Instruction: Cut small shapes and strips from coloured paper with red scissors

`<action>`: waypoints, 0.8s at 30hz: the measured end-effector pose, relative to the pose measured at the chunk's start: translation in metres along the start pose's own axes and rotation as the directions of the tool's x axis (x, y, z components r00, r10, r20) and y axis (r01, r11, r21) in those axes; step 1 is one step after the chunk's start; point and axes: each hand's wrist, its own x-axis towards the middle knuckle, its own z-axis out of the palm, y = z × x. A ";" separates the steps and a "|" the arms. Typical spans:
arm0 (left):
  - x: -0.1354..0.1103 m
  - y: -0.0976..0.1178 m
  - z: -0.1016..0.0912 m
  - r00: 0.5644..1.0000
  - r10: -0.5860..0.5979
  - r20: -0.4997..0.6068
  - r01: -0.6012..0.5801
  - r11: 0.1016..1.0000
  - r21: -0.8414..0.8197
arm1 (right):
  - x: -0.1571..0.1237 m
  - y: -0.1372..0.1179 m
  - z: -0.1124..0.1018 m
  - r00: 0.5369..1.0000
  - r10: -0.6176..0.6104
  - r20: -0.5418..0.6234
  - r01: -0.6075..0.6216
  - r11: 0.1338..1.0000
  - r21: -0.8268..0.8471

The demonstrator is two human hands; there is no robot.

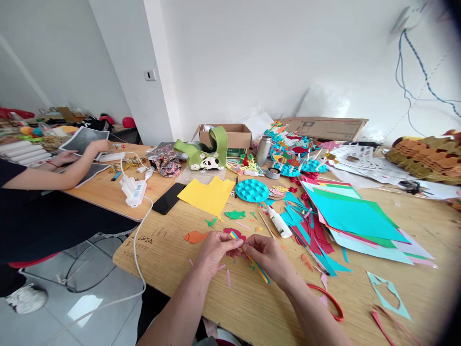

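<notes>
My left hand [216,251] and my right hand [268,257] meet over the front of the wooden table [252,307]. Both pinch a bundle of thin coloured paper strips [252,259], yellow, blue and pink, which runs from my left fingertips down to the right under my right palm. Just behind the strips lies a red paper cut-out [235,234], with an orange paper fish [195,237] to its left. Pink paper scraps [228,278] lie on the table below my hands.
A glue bottle [279,222], a stack of coloured paper sheets [355,216], a yellow sheet [208,195], a blue woven paper disc [252,190] and a black phone [168,198] lie behind. Red-handled scissors [329,300] rest at right. Another person's arm [61,173] reaches over the left table.
</notes>
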 end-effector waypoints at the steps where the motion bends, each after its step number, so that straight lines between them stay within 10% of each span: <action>1: 0.000 0.000 0.000 1.000 -0.002 0.001 0.002 1.000 -0.003 | 0.000 0.000 0.000 1.000 -0.003 0.003 0.003 1.000 0.004; 24: 0.002 -0.006 -0.003 0.999 0.033 -0.008 -0.033 0.999 -0.002 | 0.001 0.011 0.002 1.000 -0.020 0.006 0.020 0.999 -0.028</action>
